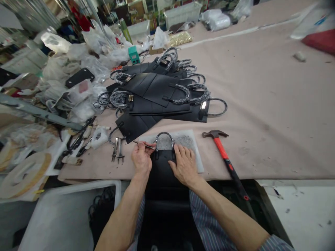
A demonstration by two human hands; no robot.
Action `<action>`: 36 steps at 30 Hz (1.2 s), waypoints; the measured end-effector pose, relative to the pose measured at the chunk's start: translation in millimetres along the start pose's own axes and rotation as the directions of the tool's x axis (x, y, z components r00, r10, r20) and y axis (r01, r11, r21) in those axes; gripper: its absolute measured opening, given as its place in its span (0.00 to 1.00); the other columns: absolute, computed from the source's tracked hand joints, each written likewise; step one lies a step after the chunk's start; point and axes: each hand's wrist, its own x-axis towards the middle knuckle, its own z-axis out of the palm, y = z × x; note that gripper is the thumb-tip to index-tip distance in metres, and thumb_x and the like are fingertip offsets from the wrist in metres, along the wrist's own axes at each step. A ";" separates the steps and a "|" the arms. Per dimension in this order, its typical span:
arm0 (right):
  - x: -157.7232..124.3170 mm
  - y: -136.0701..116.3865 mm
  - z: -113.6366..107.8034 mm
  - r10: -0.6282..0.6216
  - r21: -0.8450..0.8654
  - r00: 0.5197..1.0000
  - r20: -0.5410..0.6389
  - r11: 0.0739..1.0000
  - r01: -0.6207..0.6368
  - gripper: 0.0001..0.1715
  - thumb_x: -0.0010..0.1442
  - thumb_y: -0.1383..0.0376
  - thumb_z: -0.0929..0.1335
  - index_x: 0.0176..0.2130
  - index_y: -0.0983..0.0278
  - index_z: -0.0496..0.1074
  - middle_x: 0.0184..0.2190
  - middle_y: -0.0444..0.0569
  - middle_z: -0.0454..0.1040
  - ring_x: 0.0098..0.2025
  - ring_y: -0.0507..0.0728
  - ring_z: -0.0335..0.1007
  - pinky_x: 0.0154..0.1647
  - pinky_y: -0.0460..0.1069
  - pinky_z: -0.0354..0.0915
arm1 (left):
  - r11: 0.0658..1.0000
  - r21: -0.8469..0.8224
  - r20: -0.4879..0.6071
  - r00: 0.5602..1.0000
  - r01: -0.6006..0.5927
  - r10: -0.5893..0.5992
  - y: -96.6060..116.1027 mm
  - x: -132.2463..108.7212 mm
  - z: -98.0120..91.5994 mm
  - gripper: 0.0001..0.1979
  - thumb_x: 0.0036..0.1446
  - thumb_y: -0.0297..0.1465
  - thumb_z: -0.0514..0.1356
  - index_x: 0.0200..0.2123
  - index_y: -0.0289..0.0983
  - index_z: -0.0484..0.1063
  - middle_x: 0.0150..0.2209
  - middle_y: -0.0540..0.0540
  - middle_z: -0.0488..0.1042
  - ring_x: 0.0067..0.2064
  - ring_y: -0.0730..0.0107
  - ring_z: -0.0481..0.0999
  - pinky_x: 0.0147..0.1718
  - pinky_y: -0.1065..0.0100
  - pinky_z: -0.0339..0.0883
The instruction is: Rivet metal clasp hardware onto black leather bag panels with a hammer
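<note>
A black leather bag panel (pixel 162 170) with a wrapped loop handle (pixel 164 134) hangs over the table's front edge. Its top lies on a pale, speckled slab (pixel 192 139). My left hand (pixel 142 157) is closed around a thin dark metal rod (pixel 140 143), whose right end is by the handle's left base. Stretched out flat, my right hand (pixel 185 163) rests at the panel's right edge, fingertips beside the handle's right base. Left of my left hand lie metal pronged tools (pixel 119 150). A claw hammer (pixel 222 150) with a red and black grip lies to the right.
Black panels with wrapped handles (pixel 154 89) are piled beyond my hands. Plastic bags (pixel 86 55) and a green box (pixel 134 54) lie at the back left. A white bin (pixel 65 195) stands below the table (pixel 272 122) at the left, beside a tape roll (pixel 24 174).
</note>
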 end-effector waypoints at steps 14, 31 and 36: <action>1.4 21.8 3.8 0.079 0.398 0.993 -0.091 0.917 -0.037 0.31 0.59 0.61 0.71 0.60 0.64 0.65 0.48 0.57 0.73 0.51 0.68 0.66 0.57 0.66 0.60 | 0.216 0.942 0.230 0.962 -0.258 0.145 -5.5 26.9 -98.5 0.15 0.62 0.35 0.57 0.46 0.34 0.77 0.52 0.34 0.78 0.55 0.48 0.76 0.57 0.51 0.69; 18.5 0.0 -27.5 0.289 0.931 0.908 0.304 0.110 -0.347 0.30 0.38 0.63 0.79 0.43 0.58 0.76 0.41 0.44 0.77 0.43 0.58 0.72 0.48 0.53 0.68 | 0.949 0.080 0.262 0.912 0.306 -0.316 -1.8 -60.0 -98.6 0.28 0.53 0.45 0.70 0.52 0.33 0.74 0.40 0.42 0.82 0.41 0.60 0.81 0.45 0.62 0.74; 22.2 -22.7 -36.3 0.235 0.893 0.918 0.319 0.251 -0.374 0.38 0.35 0.58 0.81 0.47 0.58 0.74 0.42 0.47 0.77 0.43 0.60 0.73 0.47 0.56 0.69 | 0.879 -0.080 0.337 0.843 0.469 -0.419 -6.2 -87.5 -115.7 0.24 0.44 0.39 0.75 0.42 0.32 0.80 0.39 0.41 0.82 0.40 0.57 0.81 0.45 0.58 0.73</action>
